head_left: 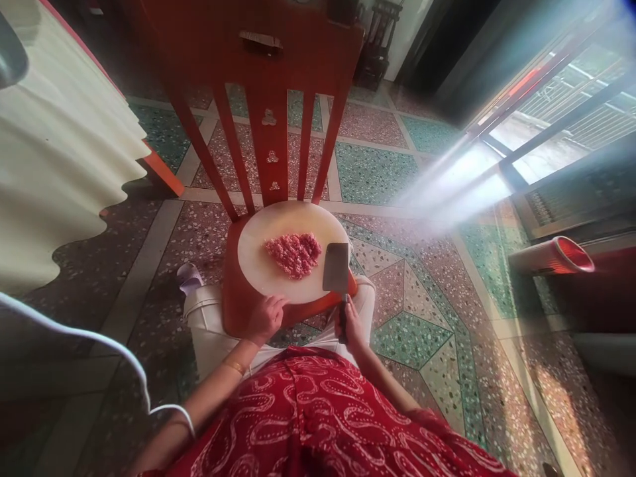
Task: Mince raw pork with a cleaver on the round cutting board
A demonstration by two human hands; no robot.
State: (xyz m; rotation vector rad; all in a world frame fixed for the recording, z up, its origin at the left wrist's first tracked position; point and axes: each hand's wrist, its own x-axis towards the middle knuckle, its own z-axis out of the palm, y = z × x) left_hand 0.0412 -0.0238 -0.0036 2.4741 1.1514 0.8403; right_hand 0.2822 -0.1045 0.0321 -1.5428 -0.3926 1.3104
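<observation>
In our right hand (352,323) we are gripping a cleaver (336,267) by its dark handle, its blade overlapping the right part of a round board (253,245). Minced meat (294,256) is lying mid-board, left of the blade. Our left hand (268,317) is hanging around the near rim, fingers curling loosely (we are not seeing whether they are touching it). The board is resting on a reddish-brown chair (238,318).

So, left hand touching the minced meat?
Apart: the head view shows a strip of bare board between the left hand's fingertips and the minced meat.
</observation>
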